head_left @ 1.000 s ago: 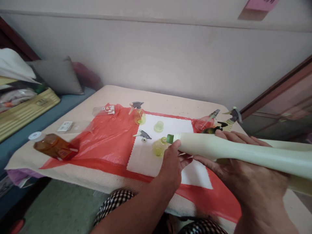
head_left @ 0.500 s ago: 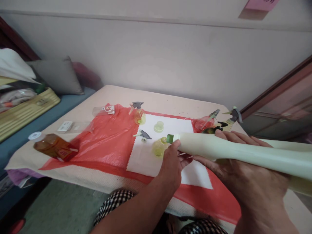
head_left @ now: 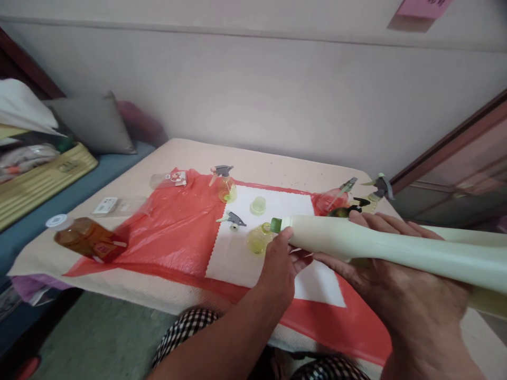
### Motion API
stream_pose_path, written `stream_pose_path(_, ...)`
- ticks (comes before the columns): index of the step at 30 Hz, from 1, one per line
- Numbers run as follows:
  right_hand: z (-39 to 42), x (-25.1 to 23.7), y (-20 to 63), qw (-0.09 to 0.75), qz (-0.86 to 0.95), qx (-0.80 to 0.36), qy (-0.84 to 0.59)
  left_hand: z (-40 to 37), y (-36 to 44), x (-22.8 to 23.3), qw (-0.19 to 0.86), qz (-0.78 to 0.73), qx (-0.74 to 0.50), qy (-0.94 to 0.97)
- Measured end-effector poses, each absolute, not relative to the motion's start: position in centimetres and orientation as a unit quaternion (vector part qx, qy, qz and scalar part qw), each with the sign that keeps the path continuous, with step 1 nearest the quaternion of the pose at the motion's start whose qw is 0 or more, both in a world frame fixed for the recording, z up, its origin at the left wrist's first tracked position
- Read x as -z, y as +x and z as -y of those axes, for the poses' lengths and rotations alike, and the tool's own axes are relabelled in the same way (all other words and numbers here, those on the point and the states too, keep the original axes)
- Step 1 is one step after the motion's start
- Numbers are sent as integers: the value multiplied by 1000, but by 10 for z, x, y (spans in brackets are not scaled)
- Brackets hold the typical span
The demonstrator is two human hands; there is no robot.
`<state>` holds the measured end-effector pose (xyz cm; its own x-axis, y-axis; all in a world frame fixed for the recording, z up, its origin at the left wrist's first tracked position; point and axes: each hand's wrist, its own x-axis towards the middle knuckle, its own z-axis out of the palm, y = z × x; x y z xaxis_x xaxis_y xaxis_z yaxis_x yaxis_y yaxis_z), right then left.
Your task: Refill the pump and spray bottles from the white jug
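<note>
A large pale-green jug [head_left: 380, 243] lies tipped nearly sideways in the air, its green mouth pointing left. My left hand [head_left: 279, 258] is closed around the jug's neck. Farther back, my right hand [head_left: 420, 285] supports and grips its body and handle. Just at the jug's mouth stands a small yellow see-through bottle [head_left: 258, 240] without its top; whether the two touch I cannot tell. Beside that bottle a grey trigger spray head [head_left: 233, 219] rests on the white sheet [head_left: 229, 264]. A translucent cap [head_left: 258, 205] sits behind.
A yellow spray bottle [head_left: 227, 190] stands at the sheet's far left corner. Red and other spray bottles [head_left: 332, 199] are behind the jug. On the left are a bottle of amber liquid [head_left: 89, 237] and clear packaging [head_left: 122, 206]. Red plastic [head_left: 170, 232] covers part of the table.
</note>
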<state>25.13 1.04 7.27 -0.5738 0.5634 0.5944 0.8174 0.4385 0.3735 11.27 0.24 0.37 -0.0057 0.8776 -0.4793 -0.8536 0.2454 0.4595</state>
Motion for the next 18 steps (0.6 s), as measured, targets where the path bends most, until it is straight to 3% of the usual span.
stream_pose_path(18, -10, -71, 253, 189, 826, 314, -427, -2, 112, -4, 708, -343, -617, 10)
